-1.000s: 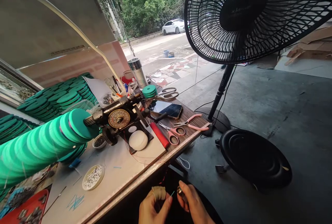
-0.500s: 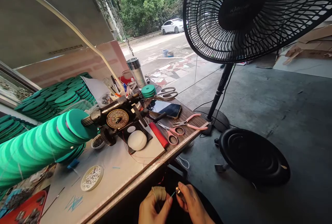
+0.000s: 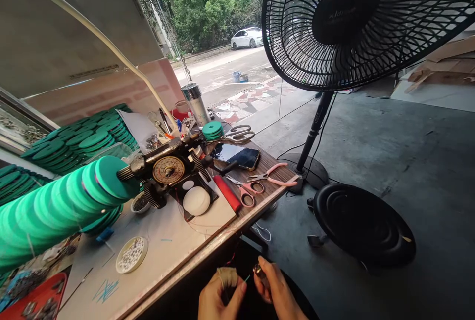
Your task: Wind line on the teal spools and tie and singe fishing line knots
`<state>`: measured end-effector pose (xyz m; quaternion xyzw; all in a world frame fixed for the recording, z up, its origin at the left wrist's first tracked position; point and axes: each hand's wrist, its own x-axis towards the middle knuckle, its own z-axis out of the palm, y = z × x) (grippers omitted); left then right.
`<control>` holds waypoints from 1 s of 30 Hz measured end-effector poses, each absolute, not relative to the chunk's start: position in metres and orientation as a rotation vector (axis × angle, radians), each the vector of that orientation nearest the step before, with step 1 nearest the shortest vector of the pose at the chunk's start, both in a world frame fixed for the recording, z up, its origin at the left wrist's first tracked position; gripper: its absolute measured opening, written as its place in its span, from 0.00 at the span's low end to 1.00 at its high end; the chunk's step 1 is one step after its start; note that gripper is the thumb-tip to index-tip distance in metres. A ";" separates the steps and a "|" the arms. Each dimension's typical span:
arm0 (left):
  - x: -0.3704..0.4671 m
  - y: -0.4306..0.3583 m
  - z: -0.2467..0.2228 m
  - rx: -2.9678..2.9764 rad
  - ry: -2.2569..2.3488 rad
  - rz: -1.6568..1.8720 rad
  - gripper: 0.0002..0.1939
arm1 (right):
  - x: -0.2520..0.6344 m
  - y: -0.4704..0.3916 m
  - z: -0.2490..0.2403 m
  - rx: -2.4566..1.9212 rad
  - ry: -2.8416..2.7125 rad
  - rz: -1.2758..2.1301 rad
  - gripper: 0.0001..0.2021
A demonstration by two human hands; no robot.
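My left hand [image 3: 220, 295] is closed in a pinch at the bottom middle, with a tan wrap [image 3: 227, 276] on one finger. It grips a thin teal sleeve [image 3: 247, 278] whose tip points toward the other hand. A fine red wire [image 3: 233, 255] runs down near these fingers from the bench edge. My right hand [image 3: 276, 290] is closed around a small brass-coloured, lighter-like thing [image 3: 260, 273], mostly covered by the fingers. A narrow gap separates it from the sleeve tip. Both hands are in front of the bench, below its edge.
On the bench [image 3: 156, 260] stands a winding machine [image 3: 166, 166] with a row of green discs [image 3: 67, 201]. Around it lie a dish of white beads [image 3: 131, 254], scissors [image 3: 247, 191], pink pliers [image 3: 272, 174] and a phone [image 3: 235, 156]. A fan [image 3: 349, 13] and black stool [image 3: 363, 223] stand to the right.
My right hand has shifted slightly right with the lighter-like thing, widening the gap to the sleeve tip. My left hand stays nearly still.
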<state>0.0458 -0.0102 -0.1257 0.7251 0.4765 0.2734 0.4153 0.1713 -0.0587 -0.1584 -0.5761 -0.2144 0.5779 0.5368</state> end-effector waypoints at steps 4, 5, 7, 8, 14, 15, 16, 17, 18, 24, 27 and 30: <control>0.047 -0.010 -0.124 1.812 1.194 0.705 0.17 | 0.173 -0.060 -0.152 -1.211 -0.486 1.346 0.27; 0.048 -0.010 -0.123 1.811 1.190 0.716 0.17 | 0.172 -0.059 -0.151 -1.170 -0.508 1.336 0.25; 0.049 -0.011 -0.123 1.812 1.187 0.735 0.17 | 0.172 -0.058 -0.149 -1.122 -0.569 1.320 0.21; 0.049 -0.011 -0.122 1.815 1.187 0.739 0.17 | 0.171 -0.057 -0.149 -1.109 -0.594 1.315 0.20; 0.050 -0.012 -0.114 1.846 1.217 0.814 0.15 | 0.167 -0.055 -0.156 -0.873 -0.278 1.485 0.18; 0.050 -0.013 -0.112 1.829 1.226 0.851 0.13 | 0.166 -0.055 -0.157 -0.793 -0.158 1.553 0.18; 0.051 -0.013 -0.110 1.804 1.232 0.884 0.13 | 0.165 -0.055 -0.157 -0.712 -0.042 1.624 0.18; 0.052 -0.013 -0.108 1.772 1.242 0.902 0.12 | 0.163 -0.055 -0.158 -0.635 0.050 1.702 0.18; 0.053 -0.013 -0.107 1.739 1.247 0.895 0.12 | 0.162 -0.055 -0.158 -0.563 0.110 1.779 0.18; 0.059 -0.015 -0.111 1.614 1.199 0.835 0.13 | 0.154 -0.054 -0.158 -0.364 0.122 2.000 0.23; 0.061 -0.015 -0.112 1.602 1.224 0.862 0.14 | 0.153 -0.055 -0.160 -0.395 0.119 1.981 0.17; 0.060 -0.014 -0.111 1.640 1.217 0.927 0.13 | 0.157 -0.056 -0.161 -0.581 0.074 1.832 0.17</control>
